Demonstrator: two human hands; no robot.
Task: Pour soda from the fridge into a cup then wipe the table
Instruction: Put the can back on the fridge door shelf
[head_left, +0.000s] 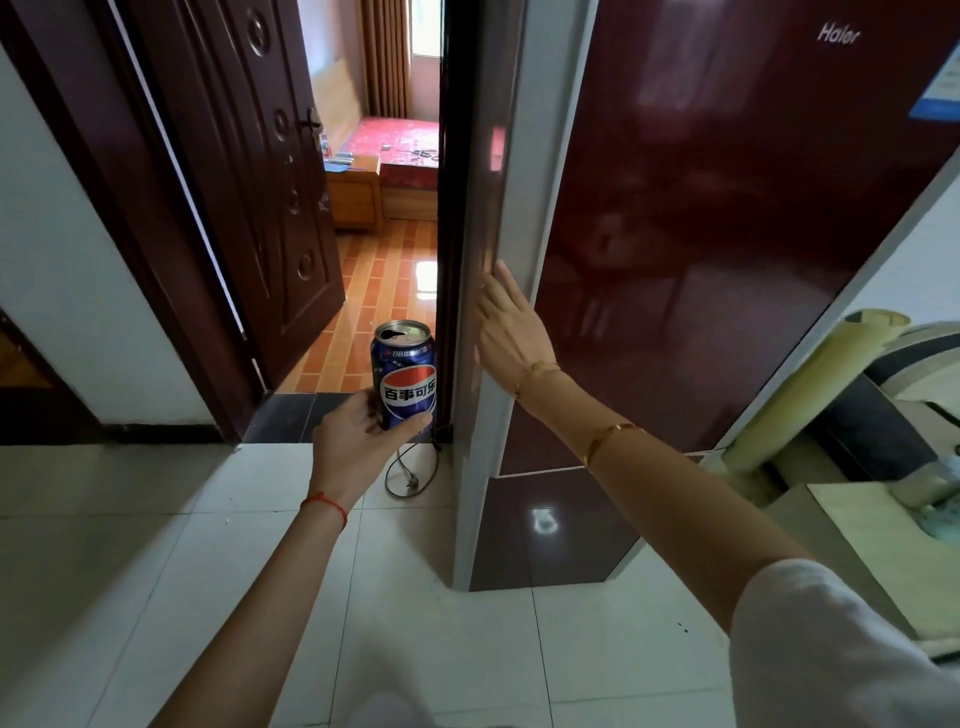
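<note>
Opened Pepsi can (404, 375) held upright in left hand (358, 441); right hand (506, 332) laid flat, empty, against Haier fridge door (701, 234). Pouring, wiping undone.

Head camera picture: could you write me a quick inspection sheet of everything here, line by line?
Surface: white tiled floor; no table or cup in view.
Job's things: blue soda can, upright, top already opened; dark red fridge, its doors look shut.
Clutter: rolled pale mat and other items right of the fridge, too unclear to name.
Hands: left hand grips the can around its lower part; right hand lies flat with open fingers against the fridge's grey side edge.
Cables: a loose cord with plug looped on the floor beside the fridge.
Surroundings: open dark wooden door leading to a room with a red bed.
</note>
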